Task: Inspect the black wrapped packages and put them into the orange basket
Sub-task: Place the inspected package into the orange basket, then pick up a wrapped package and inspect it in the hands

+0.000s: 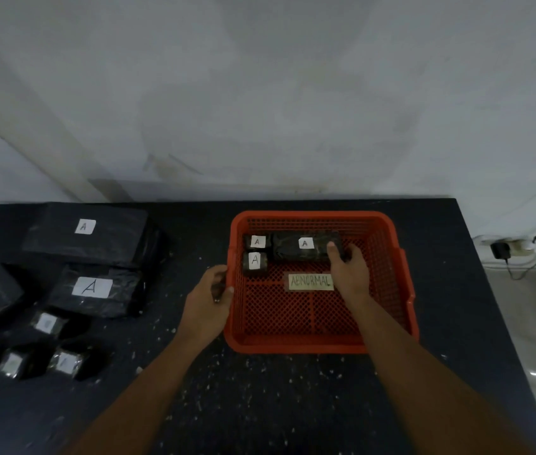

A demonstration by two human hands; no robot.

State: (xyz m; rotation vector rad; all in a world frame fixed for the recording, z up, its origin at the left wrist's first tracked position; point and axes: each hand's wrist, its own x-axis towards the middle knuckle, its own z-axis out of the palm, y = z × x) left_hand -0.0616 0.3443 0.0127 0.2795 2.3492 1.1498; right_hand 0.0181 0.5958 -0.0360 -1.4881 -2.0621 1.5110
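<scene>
Grey-white plaster wall [260, 93] behind; dark worktop [293, 405] speckled with pale flecks. Orange perforated plastic basket [312, 215] sits right of centre, with a pale paper label reading "ABNORMAL" [310, 281] on its floor.

In the basket's far-left corner lie two small black wrapped packages [257, 242] [255, 262], one in front of the other. Just right of them, along the far wall, lies a long black wrapped package [293, 254]. All three carry a white "A" tag.

Right hand [350, 270]: inside the basket, grip closed on the right end of the long package, thumb on top.

Left hand [209, 300]: beside the basket's left wall, fingers curled. Something dark shows in the grip; I cannot tell what, or whether it is held.

At the worktop's left sits a pile of further black wrapped packages [102, 297], large and small, well apart from the basket.
</scene>
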